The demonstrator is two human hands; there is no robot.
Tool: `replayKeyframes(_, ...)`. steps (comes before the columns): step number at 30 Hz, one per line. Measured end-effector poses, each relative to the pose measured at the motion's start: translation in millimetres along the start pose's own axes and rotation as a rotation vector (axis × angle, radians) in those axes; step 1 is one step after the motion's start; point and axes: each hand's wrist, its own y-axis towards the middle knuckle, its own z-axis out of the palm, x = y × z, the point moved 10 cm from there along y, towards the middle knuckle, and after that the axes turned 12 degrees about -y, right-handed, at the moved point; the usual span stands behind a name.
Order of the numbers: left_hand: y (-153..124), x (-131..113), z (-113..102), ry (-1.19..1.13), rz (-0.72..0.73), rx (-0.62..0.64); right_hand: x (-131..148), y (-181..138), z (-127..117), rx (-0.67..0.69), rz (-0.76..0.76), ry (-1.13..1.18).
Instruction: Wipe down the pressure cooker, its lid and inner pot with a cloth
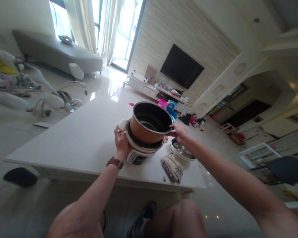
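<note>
My right hand (pixel 180 133) pinches the rim of an inner pot (pixel 149 131), dark inside and copper-brown outside. The pot sits tilted, partly inside a white electric cooker (pixel 146 154), its upper wall standing well above the opening. With its fingers round the left side of the cooker near the handle, my left hand (pixel 121 142) grips the body. A round lid (pixel 183 150) lies inner side up to the right, partly behind my right forearm. Close by, a folded patterned cloth (pixel 172 168) rests on the table.
All this stands on a white table (pixel 84 138), whose front edge runs above my knees. A small object (pixel 164 179) lies by that edge. Beyond are a pink basket (pixel 163 103), a low TV cabinet (pixel 142 88) and a grey bench (pixel 57 54).
</note>
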Motion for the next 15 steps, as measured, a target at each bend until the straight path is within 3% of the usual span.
replayKeyframes(15, 8.3, 7.5, -4.8, 0.023, 0.009, 0.016, -21.1, -0.7, 9.0, -0.032, 0.05, -0.032)
